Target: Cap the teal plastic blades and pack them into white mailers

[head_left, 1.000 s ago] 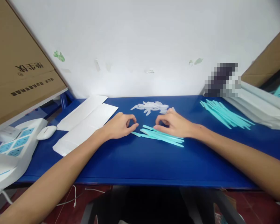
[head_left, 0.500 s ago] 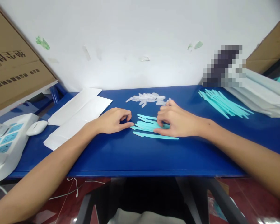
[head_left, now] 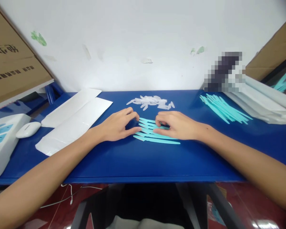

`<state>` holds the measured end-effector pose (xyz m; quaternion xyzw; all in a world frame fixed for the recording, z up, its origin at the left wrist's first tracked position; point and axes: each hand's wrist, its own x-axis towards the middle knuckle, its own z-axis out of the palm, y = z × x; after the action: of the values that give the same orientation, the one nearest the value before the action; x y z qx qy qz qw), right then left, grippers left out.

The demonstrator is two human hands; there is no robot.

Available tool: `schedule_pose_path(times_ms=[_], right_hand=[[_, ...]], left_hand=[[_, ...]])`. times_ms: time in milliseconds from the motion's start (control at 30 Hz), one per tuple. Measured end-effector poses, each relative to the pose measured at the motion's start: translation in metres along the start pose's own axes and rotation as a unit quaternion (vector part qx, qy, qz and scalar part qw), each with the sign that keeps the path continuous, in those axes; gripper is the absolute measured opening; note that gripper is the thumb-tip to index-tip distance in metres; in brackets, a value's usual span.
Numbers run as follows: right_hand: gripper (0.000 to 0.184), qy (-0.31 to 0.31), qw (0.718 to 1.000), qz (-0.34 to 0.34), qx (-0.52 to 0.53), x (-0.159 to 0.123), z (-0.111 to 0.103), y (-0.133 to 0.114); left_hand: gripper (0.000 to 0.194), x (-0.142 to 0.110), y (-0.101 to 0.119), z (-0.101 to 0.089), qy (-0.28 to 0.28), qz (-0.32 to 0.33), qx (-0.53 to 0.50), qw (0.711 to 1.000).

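Note:
Several slim turquoise eyebrow razors (head_left: 157, 140) lie side by side on the blue table, their notched blade ends to the left. My left hand (head_left: 119, 125) is at those ends, thumb and fingertips apart and touching the razors. Over their right part rests my right hand (head_left: 176, 125), fingers curled, with a gap between thumb and index finger; its palm hides the handles behind. Just beyond both hands is a loose pile of small translucent plastic caps (head_left: 150, 101).
More turquoise razors (head_left: 225, 108) lie in a heap at the right, beside stacked white bags (head_left: 262, 105). White sheets (head_left: 71, 124), a white earbud case (head_left: 28, 129) and a power strip (head_left: 4, 136) are at the left. A cardboard box (head_left: 14, 60) rises behind them.
My left hand has moved right onto the razor ends. My right hand has drawn slightly left and nearer, and the razors are spread into a more even row.

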<state>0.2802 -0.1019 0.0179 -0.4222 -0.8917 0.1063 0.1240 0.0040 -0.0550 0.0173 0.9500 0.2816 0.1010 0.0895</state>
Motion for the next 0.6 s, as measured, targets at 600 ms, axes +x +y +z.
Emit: schedule_pose_path(times_ms=[600], right_hand=[[0.028, 0.019, 1.0, -0.009, -0.007, 0.0009, 0.0043, -0.0091]], left_hand=[[0.035, -0.0007, 0.005, -0.0015, 0.03, 0.073, -0.011, 0.997]])
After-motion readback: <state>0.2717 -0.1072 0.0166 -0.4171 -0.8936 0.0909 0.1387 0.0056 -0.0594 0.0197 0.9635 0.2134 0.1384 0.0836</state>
